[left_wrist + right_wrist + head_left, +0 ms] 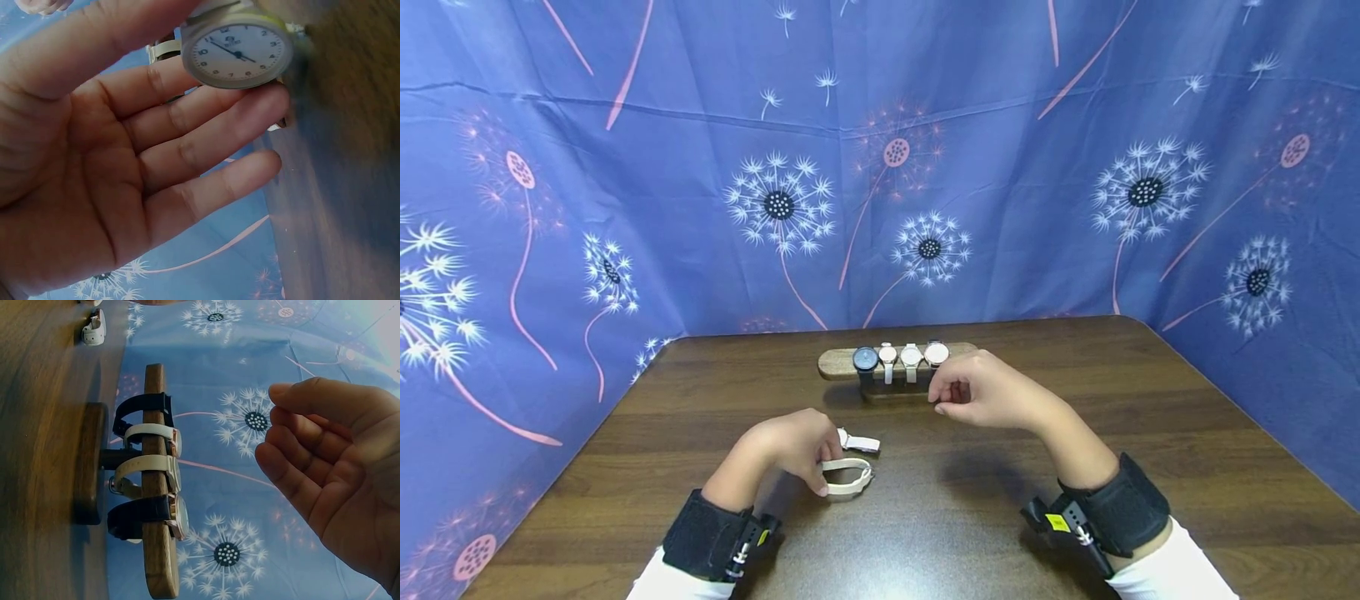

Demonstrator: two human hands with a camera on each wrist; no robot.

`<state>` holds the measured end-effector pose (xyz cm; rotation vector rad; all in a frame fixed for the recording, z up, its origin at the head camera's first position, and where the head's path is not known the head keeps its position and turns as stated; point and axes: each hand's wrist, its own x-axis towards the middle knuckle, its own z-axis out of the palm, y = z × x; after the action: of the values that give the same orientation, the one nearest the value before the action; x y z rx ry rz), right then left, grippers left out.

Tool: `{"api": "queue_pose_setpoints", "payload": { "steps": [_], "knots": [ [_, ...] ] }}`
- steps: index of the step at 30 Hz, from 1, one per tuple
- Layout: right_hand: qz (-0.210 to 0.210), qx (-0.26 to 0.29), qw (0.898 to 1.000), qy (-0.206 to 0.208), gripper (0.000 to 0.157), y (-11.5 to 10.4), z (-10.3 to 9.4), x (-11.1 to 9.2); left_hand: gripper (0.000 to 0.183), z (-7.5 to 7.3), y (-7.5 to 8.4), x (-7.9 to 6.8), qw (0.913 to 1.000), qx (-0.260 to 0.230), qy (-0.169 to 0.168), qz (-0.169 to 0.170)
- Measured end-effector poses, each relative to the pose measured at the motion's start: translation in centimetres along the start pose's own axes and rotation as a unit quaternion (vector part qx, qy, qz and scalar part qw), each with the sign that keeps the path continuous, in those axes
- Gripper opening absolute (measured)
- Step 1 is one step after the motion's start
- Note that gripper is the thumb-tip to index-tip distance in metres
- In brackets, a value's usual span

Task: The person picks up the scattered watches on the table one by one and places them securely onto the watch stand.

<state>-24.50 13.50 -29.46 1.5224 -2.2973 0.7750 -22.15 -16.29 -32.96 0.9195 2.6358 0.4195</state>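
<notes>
My left hand (797,442) pinches a cream-strapped wristwatch (848,488) between thumb and fingers, low over the table. Its strap forms a closed loop. In the left wrist view, the round white dial (237,56) with dark numerals faces the camera. Just behind it, a white-strapped watch (863,444) lies on the tabletop. My right hand (996,390) hovers in front of the right end of a wooden watch stand (835,364), holding nothing, its fingers loosely bent. The stand's bar carries several watches, including a black one (865,359) at the left and a dark-strapped one (140,515) at the right.
The stand has a wooden base (92,487) below its bar, joined by a short dark post. A brown wood-grain table (1000,533) extends around both hands. Behind it hangs a blue cloth (1037,208) printed with dandelions.
</notes>
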Motion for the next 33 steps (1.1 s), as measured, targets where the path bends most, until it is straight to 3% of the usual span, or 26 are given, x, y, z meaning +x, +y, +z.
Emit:
{"api": "queue_pose_setpoints", "payload": {
  "steps": [7, 10, 12, 14, 19, 24, 27, 30, 33],
  "knots": [
    [0.006, 0.002, 1.000, -0.006, 0.014, -0.2, 0.1, 0.0, 0.032, -0.5, -0.1, -0.3, 0.9967, 0.019, 0.063, 0.048],
    [0.001, 0.008, 1.000, -0.007, 0.015, -0.3, 0.2, 0.1, 0.032, -1.1, 0.0, -0.6, 0.9900, 0.024, 0.117, 0.074],
    [-0.008, 0.008, 1.000, -0.002, 0.016, -0.5, 0.3, 0.2, 0.034, -1.4, 0.3, -0.7, 0.9807, 0.027, 0.169, 0.095],
    [-0.022, 0.006, 1.000, 0.009, 0.017, -0.7, 0.5, 0.3, 0.039, -1.6, 0.8, -0.7, 0.9661, 0.026, 0.230, 0.115],
    [-0.055, -0.003, 0.997, 0.050, 0.018, -1.9, 1.5, 0.9, 0.045, -1.7, 2.3, -0.5, 0.9140, -0.005, 0.366, 0.175],
    [-0.079, -0.019, 0.993, 0.084, 0.023, -2.9, 2.6, 1.6, 0.040, -1.7, 3.9, -0.5, 0.8617, -0.014, 0.447, 0.240],
    [-0.101, -0.029, 0.989, 0.107, 0.021, -3.3, 3.0, 1.9, 0.037, -1.7, 4.8, -0.5, 0.8350, -0.009, 0.480, 0.269],
    [-0.121, -0.028, 0.984, 0.125, 0.016, -3.5, 3.2, 2.1, 0.036, -1.7, 5.3, -0.5, 0.8204, -0.012, 0.495, 0.285],
    [-0.130, -0.022, 0.982, 0.133, 0.015, -3.5, 3.3, 2.2, 0.037, -1.8, 5.5, -0.5, 0.8168, -0.018, 0.500, 0.288]
  ]
}}
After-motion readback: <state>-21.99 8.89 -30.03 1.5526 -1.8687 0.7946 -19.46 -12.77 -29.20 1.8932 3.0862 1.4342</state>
